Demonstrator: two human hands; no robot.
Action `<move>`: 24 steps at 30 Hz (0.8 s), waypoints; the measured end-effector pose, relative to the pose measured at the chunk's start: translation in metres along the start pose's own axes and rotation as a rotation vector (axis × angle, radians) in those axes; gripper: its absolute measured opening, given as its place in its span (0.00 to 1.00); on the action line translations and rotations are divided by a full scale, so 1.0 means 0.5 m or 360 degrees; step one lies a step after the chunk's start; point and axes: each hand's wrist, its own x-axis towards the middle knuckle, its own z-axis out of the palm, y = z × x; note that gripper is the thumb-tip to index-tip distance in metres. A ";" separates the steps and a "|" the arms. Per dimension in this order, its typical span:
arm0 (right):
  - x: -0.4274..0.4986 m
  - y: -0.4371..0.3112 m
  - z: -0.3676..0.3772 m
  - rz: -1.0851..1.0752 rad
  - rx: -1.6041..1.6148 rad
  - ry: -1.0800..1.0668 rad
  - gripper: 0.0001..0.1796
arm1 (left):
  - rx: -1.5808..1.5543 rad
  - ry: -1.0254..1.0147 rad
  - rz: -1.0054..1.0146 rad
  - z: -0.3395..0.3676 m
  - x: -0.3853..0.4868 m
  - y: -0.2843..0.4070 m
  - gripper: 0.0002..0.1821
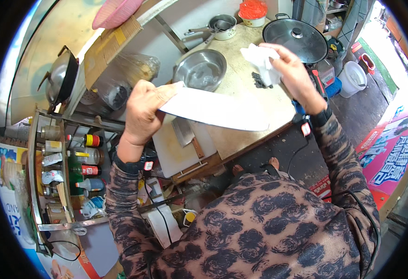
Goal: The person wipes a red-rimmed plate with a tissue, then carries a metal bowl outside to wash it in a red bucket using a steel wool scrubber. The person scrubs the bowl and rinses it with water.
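My left hand grips one end of a white plate or tray, held tilted above the counter. In my right hand is a crumpled white tissue or cloth, held apart from the plate. Below the tissue, a small dark clump lies on the pale counter. Behind the plate stands a stainless steel basin with what looks like a little water in it. A cleaver with a wooden handle rests on the white cutting board, partly hidden by the plate.
At the back stand a saucepan, a bowl with a red plastic bag and a lidded wok. A rack of bottles and jars is on the left. To the right, a white bucket stands on the floor near pink boxes.
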 end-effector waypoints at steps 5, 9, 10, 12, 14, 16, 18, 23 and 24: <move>-0.089 -0.039 0.165 -0.0538 -0.0597 -0.0862 0.29 | 0.0046 0.0056 0.0157 0.014 0.004 0.015 0.24; -0.051 -0.037 0.285 -0.1109 -0.0382 -0.1108 0.37 | -0.0027 0.0172 0.0098 0.016 0.001 0.016 0.26; -0.039 -0.038 0.290 -0.1089 -0.0487 -0.1116 0.38 | -0.0118 0.0267 0.0042 0.013 0.001 0.012 0.26; 0.013 -0.035 0.311 -0.1249 -0.0406 -0.1145 0.35 | -0.0129 0.0342 -0.0025 0.006 -0.005 0.004 0.26; 0.049 -0.035 0.324 -0.1270 -0.0264 -0.1190 0.34 | -0.0212 0.0329 -0.0074 0.003 -0.016 -0.003 0.26; 0.069 -0.039 0.331 -0.1166 -0.0217 -0.1315 0.34 | -0.0208 0.0342 -0.0098 0.001 -0.031 -0.007 0.26; 0.069 -0.045 0.338 -0.1203 -0.0321 -0.1308 0.33 | -0.0085 0.0325 0.0007 -0.003 -0.042 -0.009 0.26; 0.041 -0.058 0.347 -0.1114 -0.0295 -0.1157 0.27 | 0.0141 0.0250 0.0028 -0.021 -0.042 -0.009 0.19; 0.036 -0.060 0.346 -0.1071 -0.0416 -0.1203 0.27 | 0.0073 0.0222 0.0048 -0.025 -0.038 -0.010 0.20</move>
